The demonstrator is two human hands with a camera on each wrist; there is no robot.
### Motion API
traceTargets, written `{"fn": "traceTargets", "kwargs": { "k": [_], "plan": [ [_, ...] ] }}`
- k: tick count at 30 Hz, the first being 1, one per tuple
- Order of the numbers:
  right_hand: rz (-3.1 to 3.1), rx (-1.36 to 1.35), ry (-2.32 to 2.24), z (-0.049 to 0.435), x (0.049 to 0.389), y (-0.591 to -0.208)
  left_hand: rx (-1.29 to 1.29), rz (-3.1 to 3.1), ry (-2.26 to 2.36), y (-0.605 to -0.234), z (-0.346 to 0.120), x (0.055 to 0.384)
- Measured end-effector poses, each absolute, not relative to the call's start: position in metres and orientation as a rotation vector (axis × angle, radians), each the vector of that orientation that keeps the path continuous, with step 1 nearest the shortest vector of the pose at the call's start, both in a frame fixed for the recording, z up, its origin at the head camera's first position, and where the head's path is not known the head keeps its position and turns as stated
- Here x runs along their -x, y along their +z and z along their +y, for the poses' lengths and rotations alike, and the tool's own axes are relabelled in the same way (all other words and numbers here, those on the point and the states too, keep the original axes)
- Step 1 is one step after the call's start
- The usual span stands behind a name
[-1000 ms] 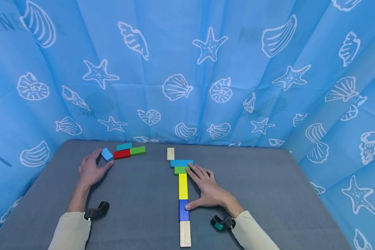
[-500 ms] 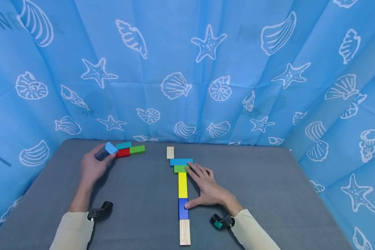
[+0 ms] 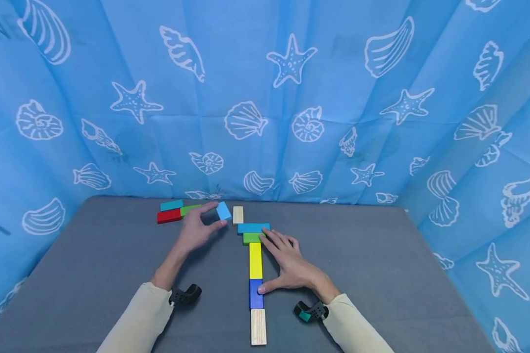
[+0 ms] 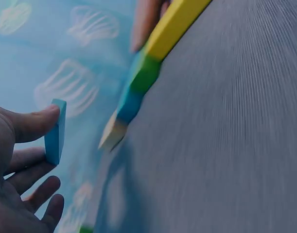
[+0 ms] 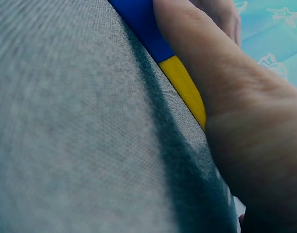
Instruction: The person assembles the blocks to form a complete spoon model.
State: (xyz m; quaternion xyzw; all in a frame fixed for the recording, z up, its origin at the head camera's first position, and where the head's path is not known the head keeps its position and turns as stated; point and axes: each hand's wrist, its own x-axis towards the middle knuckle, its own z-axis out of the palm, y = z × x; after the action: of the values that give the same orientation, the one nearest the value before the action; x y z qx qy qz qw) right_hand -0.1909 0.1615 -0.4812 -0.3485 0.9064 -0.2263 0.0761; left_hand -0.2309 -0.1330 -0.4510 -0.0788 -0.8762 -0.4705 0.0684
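Note:
In the head view my left hand (image 3: 195, 230) pinches a light blue wooden block (image 3: 224, 211) between thumb and fingers. The left wrist view shows that block (image 4: 56, 133) raised off the table. It hangs just left of a plain wood block (image 3: 238, 214), the far end of a line of blocks. Toward me follow a blue block (image 3: 252, 228) and a green block (image 3: 251, 238), both crosswise, then a yellow block (image 3: 255, 261), a dark blue block (image 3: 255, 294) and another plain block (image 3: 258, 327). My right hand (image 3: 293, 268) rests along the line, fingertips at the crosswise blocks, thumb on the dark blue one.
At the back left of the grey table (image 3: 115, 274) lie a teal block (image 3: 171, 205), a red block (image 3: 169, 215) and a green block (image 3: 188, 210), partly behind my left hand. A blue shell-patterned curtain (image 3: 265, 98) hangs behind the table's far edge.
My left hand has lifted the light blue block and carried it rightward, past the red and green blocks, to near the line's far end. My right hand has stayed in place.

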Motion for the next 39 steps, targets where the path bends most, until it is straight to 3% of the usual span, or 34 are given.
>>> {"fn": "traceTargets", "kwargs": {
  "k": [8,16,39],
  "plan": [
    [2.72,1.03,-0.673,0.161,0.191,-0.482,0.316,-2.792,-1.365,-0.45,-0.071,0.257],
    [2.705,1.025,-0.678,0.162,0.192,-0.481,0.346,-2.989,-1.224,-0.446,-0.04,0.282],
    [2.708,1.059,-0.669,0.162,0.193,-0.483,0.43,-3.072,-1.001,-0.457,-0.031,0.299]
  ]
}}
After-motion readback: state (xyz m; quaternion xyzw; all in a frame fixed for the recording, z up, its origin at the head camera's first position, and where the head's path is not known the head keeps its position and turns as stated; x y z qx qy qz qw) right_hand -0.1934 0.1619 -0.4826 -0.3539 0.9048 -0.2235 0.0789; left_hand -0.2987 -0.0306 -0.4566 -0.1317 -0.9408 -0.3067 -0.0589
